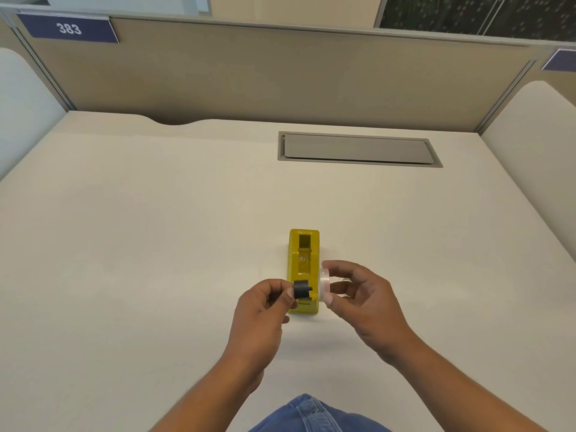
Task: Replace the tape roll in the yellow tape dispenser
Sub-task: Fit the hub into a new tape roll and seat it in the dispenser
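Note:
A yellow tape dispenser [304, 260] stands on the cream desk, its long axis pointing away from me and its roll bay open at the top. My left hand [263, 307] pinches a black spindle core [301, 289] just over the dispenser's near end. My right hand [361, 294] holds a clear tape roll [324, 285] edge-on, right beside the dispenser's right side. The core and the roll are a short gap apart, facing each other.
A grey cable-hatch lid [358, 149] is set into the desk at the back right. Beige partition walls [280, 76] close off the desk on three sides, one bearing a blue sign "383" [68, 28]. Blue denim [314, 416] shows at the bottom edge.

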Motion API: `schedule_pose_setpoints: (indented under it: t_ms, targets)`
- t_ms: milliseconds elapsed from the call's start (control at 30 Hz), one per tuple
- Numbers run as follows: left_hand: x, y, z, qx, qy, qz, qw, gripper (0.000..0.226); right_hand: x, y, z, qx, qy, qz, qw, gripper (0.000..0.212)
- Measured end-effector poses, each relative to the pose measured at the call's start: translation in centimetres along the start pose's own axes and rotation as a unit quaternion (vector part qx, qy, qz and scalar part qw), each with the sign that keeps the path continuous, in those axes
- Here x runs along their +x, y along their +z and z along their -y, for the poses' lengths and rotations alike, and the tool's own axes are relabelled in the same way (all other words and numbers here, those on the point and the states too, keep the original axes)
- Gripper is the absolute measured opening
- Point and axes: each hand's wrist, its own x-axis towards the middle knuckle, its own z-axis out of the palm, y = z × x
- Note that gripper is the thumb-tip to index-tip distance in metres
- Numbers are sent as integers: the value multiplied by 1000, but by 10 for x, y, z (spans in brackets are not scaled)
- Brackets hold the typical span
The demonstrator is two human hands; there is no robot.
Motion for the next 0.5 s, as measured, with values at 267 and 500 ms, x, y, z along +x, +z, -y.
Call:
schedule_pose_setpoints:
  t_ms: [267, 500]
  targets:
    - [-3, 3, -1, 8, 2, 5, 1000, 16, -2, 3, -3, -20, 15, 28, 999, 40]
    - [-2, 4, 0, 14, 9, 2, 1000, 15, -1, 5, -2, -34, 15, 42, 998, 42]
